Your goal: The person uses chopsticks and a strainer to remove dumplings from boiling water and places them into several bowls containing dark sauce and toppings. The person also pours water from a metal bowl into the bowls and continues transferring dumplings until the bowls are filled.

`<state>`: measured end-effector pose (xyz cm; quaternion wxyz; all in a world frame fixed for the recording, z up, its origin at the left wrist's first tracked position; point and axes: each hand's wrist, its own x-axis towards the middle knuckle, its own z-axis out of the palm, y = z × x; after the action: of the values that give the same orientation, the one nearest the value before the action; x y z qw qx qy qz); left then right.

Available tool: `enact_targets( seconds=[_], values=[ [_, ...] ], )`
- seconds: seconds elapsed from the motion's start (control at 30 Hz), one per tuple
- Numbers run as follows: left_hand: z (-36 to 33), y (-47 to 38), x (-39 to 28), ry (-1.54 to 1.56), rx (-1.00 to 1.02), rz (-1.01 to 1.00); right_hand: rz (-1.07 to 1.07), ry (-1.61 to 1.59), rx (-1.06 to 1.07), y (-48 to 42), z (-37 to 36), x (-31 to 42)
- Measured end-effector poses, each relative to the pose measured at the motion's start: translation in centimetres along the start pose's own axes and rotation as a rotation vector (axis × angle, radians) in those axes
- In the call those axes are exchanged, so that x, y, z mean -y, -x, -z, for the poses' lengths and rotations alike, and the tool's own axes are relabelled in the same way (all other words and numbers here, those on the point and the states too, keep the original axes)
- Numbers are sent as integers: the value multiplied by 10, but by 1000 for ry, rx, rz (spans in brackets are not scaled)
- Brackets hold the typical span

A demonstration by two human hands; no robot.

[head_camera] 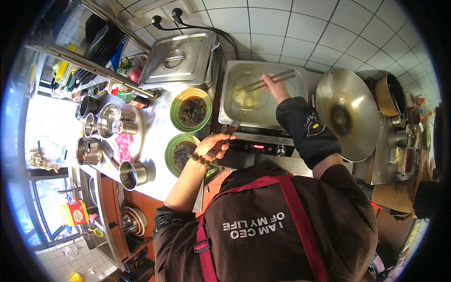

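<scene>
My left hand grips a dark wooden handle that reaches over the front rim of a rectangular steel pan. The handle seems to belong to a round strainer in the pan's liquid; its basket is hard to make out. In my right hand is a pair of dark chopsticks, spread a little apart. Their tips are at pale yellow food in the liquid, perhaps noodles or dumplings. Under the pan is an induction cooker with a lit display and a knob.
Two green-rimmed bowls of dark broth stand left of the pan. A large wok sits to the right. A lidded steel container is behind the bowls. Farther left are a small steel pot and a pink cloth.
</scene>
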<state>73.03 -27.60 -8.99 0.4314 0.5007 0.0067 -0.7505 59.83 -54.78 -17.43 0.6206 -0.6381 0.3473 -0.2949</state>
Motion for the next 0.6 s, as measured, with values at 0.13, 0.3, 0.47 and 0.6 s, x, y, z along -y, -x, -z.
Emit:
enact_targets(
  seconds=[0.13, 0.3, 0.47, 0.6],
  values=[
    [5, -6, 4, -92, -38, -36, 118, 82, -59, 18, 12, 32],
    [2, -3, 13, -292, -60, -146, 179, -12, -155, 53, 46, 62],
    [8, 3, 33, -378, -41, -228, 241, -17, -347, 103, 72, 76],
    [18, 6, 58, -480, -21, -384, 288, -89, -441, 137, 93, 75]
  ],
)
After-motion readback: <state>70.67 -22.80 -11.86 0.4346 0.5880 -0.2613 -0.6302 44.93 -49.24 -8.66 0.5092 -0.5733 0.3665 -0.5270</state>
